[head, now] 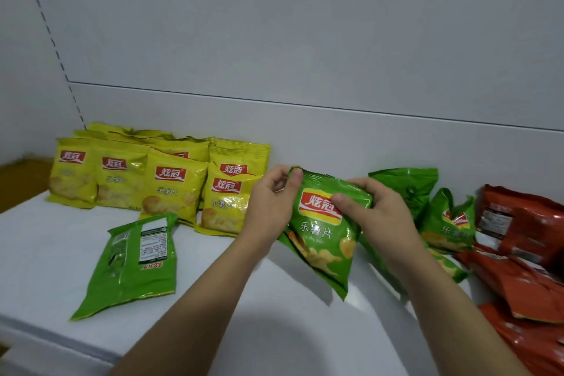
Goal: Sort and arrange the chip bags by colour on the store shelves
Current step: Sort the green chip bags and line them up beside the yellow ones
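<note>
Basically white shelf (55, 253) under grey back panel (305, 40), yellow bags (171, 189) centre-left, red bags (525, 253) right edge, left hand (271, 201) and right hand (378, 214) both pinching green bag (326, 238) mid-frame.

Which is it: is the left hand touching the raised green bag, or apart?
Touching. The head view shows the left hand pinching the green bag at its top corner, thumb on foil.

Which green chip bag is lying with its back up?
The lone green bag flat at front left, before the yellow bags: its label panel faces up. The held green bag shows its logo.
</note>
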A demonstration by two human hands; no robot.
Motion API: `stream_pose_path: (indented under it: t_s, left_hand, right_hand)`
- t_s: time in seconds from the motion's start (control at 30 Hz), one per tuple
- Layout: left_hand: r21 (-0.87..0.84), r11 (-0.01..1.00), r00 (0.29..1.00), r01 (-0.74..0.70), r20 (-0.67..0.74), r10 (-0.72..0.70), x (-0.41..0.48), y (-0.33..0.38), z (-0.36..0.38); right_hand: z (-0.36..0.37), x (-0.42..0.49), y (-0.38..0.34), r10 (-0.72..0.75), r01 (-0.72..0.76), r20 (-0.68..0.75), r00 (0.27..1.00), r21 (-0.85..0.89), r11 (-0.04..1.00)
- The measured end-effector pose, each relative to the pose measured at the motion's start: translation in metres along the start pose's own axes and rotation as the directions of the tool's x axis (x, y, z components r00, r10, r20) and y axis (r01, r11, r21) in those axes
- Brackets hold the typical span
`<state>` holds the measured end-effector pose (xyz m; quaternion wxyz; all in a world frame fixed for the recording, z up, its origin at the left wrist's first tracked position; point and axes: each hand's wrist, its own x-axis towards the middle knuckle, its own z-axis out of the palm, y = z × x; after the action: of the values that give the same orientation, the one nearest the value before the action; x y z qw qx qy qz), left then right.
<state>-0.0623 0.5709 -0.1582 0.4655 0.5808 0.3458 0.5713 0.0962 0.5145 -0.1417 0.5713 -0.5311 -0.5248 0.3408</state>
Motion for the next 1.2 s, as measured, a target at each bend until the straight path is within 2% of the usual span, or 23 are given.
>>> stream_pose_path:
  t_s: [0.17, 0.3, 0.37, 0.47, 0.83, 1.0, 1.1, 1.2]
  left_hand:
    - [0.038, 0.975, 0.949, 0.221, 0.221, -0.224, -0.02, -0.011, -0.009]
    - [-0.086, 0.938, 0.912, 0.336, 0.278, -0.301, -0.029, -0.026, -0.008]
    - [-0.051, 0.924, 0.89, 0.379, 0.295, -0.348, -0.033, -0.035, -0.005]
    - [0.061, 0.922, 0.883, 0.382, 0.269, -0.383, -0.036, -0.047, -0.008]
    - [0.199, 0.912, 0.927, 0.358, 0.043, -0.373, -0.04, -0.053, -0.018]
    - [0.3, 0.923, 0.969, 0.241, -0.019, -0.247, -0.048, -0.05, -0.017]
    - [0.381, 0.904, 0.981, 0.193, -0.105, -0.164, -0.051, -0.049, -0.016]
    - [0.351, 0.918, 0.973, 0.181, -0.202, -0.115, -0.048, -0.049, -0.02]
  right_hand:
    - [-0.008, 0.014, -0.005, -0.047, 0.055, -0.104, 0.993, 0.069, 0.996]
    - [-0.011, 0.02, 0.008, 0.005, 0.009, -0.167, 0.986, 0.086, 0.996]
    - [-0.01, 0.02, 0.017, 0.027, 0.004, -0.234, 0.972, 0.129, 0.992]
    - [-0.013, 0.016, 0.031, 0.024, 0.003, -0.276, 0.961, 0.096, 0.995]
    - [0.002, -0.002, 0.048, -0.061, 0.045, -0.175, 0.983, -0.096, 0.994]
    - [0.0, -0.002, 0.054, -0.058, 0.037, -0.171, 0.984, -0.126, 0.991]
    - [-0.002, -0.001, 0.055, -0.055, 0.032, -0.173, 0.983, -0.132, 0.991]
    - [-0.006, 0.003, 0.053, 0.018, -0.02, -0.277, 0.961, -0.005, 1.0]
